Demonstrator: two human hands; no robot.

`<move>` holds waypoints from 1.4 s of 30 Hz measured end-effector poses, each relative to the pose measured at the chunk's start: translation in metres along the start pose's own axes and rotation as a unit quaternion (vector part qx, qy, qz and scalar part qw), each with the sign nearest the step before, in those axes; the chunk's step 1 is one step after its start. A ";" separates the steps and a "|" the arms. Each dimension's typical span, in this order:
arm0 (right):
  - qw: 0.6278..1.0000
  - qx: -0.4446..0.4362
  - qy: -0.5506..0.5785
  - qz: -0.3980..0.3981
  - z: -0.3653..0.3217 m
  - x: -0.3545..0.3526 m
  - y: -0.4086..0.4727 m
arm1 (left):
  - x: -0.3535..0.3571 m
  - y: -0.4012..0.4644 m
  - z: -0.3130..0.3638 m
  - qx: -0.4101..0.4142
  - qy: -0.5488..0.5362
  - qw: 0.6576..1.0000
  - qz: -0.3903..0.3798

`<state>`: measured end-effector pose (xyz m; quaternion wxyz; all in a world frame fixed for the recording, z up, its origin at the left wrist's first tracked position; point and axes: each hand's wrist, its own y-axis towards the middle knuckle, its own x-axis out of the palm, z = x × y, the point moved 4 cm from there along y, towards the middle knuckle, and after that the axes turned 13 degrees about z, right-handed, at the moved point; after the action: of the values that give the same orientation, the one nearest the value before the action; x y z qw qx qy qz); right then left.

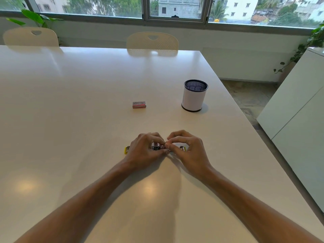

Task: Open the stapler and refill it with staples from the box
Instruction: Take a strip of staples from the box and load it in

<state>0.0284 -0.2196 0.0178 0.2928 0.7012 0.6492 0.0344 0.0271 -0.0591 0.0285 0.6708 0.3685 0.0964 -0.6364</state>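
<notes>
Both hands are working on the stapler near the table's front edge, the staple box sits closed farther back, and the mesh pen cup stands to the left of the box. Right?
One detail is off. In the head view the mesh pen cup stands to the right of the staple box, not the left. The rest holds: left hand and right hand are on the stapler.

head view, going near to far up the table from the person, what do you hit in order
hands on the stapler: left hand, right hand, stapler → staple box → mesh pen cup → chair → window
</notes>
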 end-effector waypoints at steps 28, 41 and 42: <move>0.959 -0.172 -0.223 -0.023 0.000 -0.056 -0.026 | -0.003 -0.010 0.005 -0.026 0.004 1.000 0.011; 0.952 -0.181 -0.227 -0.100 0.000 -0.043 -0.027 | -0.012 -0.010 -0.005 0.029 -0.016 0.999 0.003; 0.952 -0.176 -0.225 -0.108 0.000 -0.041 -0.027 | -0.012 -0.010 -0.006 0.028 -0.020 0.999 0.003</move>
<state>-0.0018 -0.2585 0.0194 0.5516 0.5539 0.6222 -0.0421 0.0180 -0.0454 0.0282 0.6641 0.3746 0.0646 -0.6438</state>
